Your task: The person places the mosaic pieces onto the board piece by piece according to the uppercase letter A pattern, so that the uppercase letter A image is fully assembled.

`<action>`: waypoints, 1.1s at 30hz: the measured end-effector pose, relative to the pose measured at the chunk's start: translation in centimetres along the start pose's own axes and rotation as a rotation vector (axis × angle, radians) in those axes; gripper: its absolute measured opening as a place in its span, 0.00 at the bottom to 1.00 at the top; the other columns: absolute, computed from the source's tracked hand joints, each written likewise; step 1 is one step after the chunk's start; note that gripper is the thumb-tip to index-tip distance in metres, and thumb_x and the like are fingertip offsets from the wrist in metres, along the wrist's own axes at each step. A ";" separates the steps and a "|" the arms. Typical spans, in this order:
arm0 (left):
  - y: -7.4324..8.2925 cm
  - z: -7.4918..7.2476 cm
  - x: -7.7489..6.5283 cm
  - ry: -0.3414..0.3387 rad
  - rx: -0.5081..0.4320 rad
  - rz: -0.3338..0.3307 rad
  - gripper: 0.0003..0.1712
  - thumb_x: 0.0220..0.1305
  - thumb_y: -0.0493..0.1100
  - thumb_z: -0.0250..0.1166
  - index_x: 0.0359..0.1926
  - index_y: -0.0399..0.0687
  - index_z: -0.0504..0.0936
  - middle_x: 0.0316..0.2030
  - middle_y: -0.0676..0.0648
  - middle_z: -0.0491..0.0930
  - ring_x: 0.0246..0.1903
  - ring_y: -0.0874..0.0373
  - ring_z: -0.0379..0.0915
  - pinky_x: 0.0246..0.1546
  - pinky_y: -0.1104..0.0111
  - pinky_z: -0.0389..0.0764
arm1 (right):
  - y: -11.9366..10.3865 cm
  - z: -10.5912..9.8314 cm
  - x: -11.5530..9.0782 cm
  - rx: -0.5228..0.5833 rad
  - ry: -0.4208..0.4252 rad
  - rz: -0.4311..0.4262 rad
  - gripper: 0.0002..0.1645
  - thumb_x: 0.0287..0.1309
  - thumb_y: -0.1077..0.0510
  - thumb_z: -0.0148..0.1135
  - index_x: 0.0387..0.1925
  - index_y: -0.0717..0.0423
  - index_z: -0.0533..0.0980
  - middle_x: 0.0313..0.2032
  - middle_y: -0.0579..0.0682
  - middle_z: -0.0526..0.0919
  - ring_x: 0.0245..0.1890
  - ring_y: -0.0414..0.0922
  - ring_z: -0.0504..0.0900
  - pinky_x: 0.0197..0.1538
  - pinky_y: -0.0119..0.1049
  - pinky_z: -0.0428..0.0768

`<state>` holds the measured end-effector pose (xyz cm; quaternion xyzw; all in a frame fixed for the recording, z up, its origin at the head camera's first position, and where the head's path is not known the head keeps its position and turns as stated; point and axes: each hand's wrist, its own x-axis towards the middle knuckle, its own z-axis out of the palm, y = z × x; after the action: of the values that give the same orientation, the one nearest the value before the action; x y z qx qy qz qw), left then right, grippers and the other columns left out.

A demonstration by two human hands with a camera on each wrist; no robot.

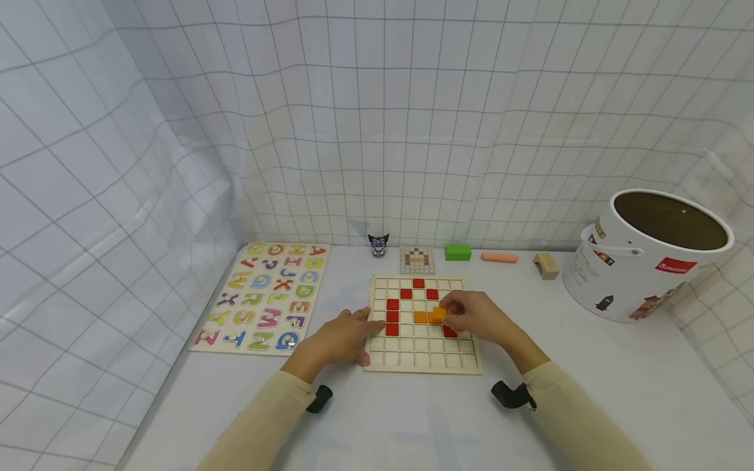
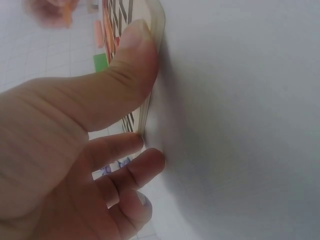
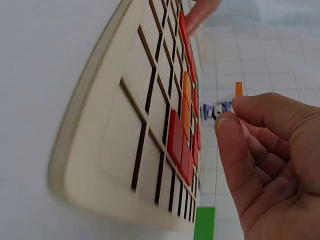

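Note:
A wooden grid board (image 1: 421, 361) lies flat on the white table, with several red square tiles (image 1: 392, 316) in its cells. Orange tiles (image 1: 420, 317) sit in a row near its middle. Between thumb and forefinger, my right hand (image 1: 476, 314) pinches another orange square tile (image 3: 239, 89), held above the board and apart from it in the right wrist view. My left hand (image 1: 341, 337) rests at the board's left edge. Its thumb (image 2: 134, 55) lies on the board's edge, and the index finger reaches over the board beside the red tiles. The right hand hides part of the board's right side.
Left of the board lies a letter puzzle (image 1: 265, 297). Behind it stand a small dark figurine (image 1: 378, 245), a pattern card (image 1: 417, 269), a green block (image 1: 457, 252), a salmon-coloured stick (image 1: 499, 258) and a wooden arch block (image 1: 546, 266). A white bucket (image 1: 627, 278) stands at right.

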<state>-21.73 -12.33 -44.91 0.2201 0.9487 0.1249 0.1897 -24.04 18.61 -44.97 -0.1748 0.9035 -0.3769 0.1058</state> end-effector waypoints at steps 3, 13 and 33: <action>0.0 0.0 0.0 -0.001 0.000 0.004 0.45 0.52 0.49 0.79 0.72 0.64 0.74 0.77 0.42 0.59 0.72 0.33 0.57 0.64 0.40 0.69 | -1.2 1.5 1.8 -0.054 -0.024 -0.036 0.11 0.59 0.59 0.69 0.44 0.53 0.81 0.28 0.44 0.77 0.29 0.41 0.74 0.33 0.33 0.74; 0.3 0.0 -0.2 -0.005 0.012 -0.006 0.44 0.52 0.50 0.79 0.72 0.65 0.74 0.77 0.43 0.59 0.71 0.36 0.59 0.63 0.41 0.71 | -3.3 4.1 4.6 -0.213 -0.070 -0.044 0.10 0.58 0.61 0.72 0.42 0.54 0.82 0.27 0.43 0.80 0.27 0.41 0.74 0.35 0.36 0.74; 0.4 0.0 0.3 -0.012 0.029 -0.009 0.45 0.52 0.51 0.79 0.72 0.66 0.73 0.77 0.44 0.60 0.71 0.38 0.60 0.63 0.42 0.71 | -2.3 1.9 3.3 -0.088 -0.031 0.023 0.13 0.64 0.56 0.68 0.49 0.55 0.83 0.32 0.46 0.80 0.31 0.44 0.74 0.35 0.38 0.74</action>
<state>-21.88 -11.85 -44.86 0.2191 0.9502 0.1090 0.1928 -25.88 14.54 -44.82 -0.1748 0.9193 -0.3329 0.1162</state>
